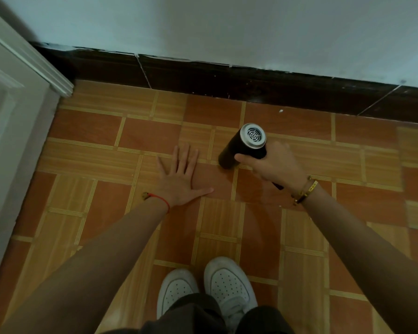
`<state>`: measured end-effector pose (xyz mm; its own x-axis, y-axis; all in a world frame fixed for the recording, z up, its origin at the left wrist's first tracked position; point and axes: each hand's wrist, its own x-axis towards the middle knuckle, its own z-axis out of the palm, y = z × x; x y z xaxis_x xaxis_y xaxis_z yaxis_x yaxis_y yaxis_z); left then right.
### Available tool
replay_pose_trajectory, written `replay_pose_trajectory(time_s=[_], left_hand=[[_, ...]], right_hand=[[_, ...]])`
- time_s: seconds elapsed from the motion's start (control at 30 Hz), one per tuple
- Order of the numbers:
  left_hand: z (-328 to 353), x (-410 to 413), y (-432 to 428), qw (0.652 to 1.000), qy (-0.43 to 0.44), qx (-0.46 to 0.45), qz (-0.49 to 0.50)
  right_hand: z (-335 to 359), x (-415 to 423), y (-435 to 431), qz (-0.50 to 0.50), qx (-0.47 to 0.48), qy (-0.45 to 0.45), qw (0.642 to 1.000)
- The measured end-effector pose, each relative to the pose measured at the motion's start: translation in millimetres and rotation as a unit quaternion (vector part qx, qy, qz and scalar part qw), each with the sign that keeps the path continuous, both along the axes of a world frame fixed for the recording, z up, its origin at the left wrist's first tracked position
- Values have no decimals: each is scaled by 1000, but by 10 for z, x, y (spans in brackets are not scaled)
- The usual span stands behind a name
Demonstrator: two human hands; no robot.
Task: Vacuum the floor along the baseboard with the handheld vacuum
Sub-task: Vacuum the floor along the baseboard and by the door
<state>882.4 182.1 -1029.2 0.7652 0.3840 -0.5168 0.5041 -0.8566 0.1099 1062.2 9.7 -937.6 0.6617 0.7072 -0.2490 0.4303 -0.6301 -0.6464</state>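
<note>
Right hand (pixel 273 162) grips a handheld vacuum (pixel 245 145), apparently short of the dark baseboard (pixel 227 80), so edge dust may be missed; left hand (pixel 181 177) spread empty.

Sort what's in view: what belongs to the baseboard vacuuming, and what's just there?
For the job: vacuum, gripped in the right hand; baseboard; tiled floor; white speck near the baseboard.
Just there: left hand, spread open and empty; door frame; white shoes.

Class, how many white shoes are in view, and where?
2. One white perforated shoe at bottom centre, a second shoe just right of it; dark trouser legs hide their heels.
</note>
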Motion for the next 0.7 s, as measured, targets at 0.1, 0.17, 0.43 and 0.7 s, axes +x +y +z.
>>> replay_pose_trajectory(time_s=[0.1,0.17,0.43,0.7], left_hand=[[-18,12,22,1000,7,-19,5],[-17,14,31,1000,9,-28,9],[32,33,51,998,25,-51,18],[38,37,72,998,32,-60,20]], right_hand=[[-29,-10,2,-6,-13,-19,1000],[-25,-11,25,-7,-12,-25,1000],[26,-24,147,-1,-18,-19,1000],[-36,54,376,-43,9,-44,998]])
